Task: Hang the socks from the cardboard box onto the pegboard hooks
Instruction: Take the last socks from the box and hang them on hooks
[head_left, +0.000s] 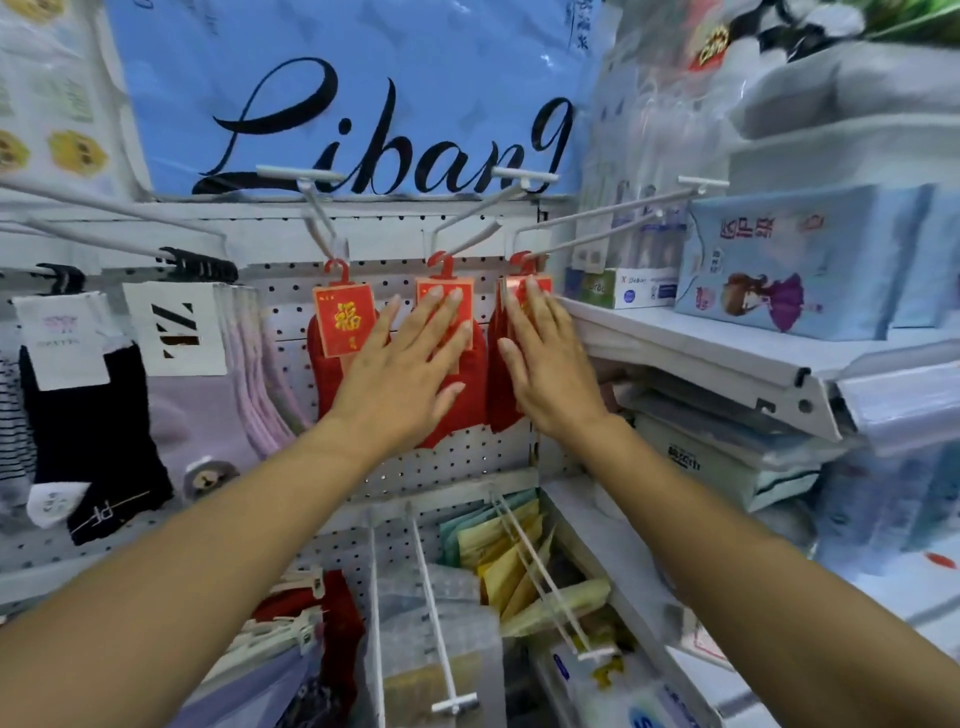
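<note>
Pressing flat on the middle red socks with the left hand, fingers straight and spread wide. Touching the right red socks with the right hand, fingers straight too, tips up on the red card at the top. Nothing gripped or pinched in either hand. Side by side, near each other, but not touching.

Hung on the far pegboard from long white hooks by little red hangers. Just to the left, on a hook of their own, the left red socks with a red and gold card.

Farther left on the same wall, purple socks and then black socks. Up above, a big blue sign with black curly letters. To the right, a white shelf with a blue pack on top. Down low and nearer, coloured packets on more hooks.
</note>
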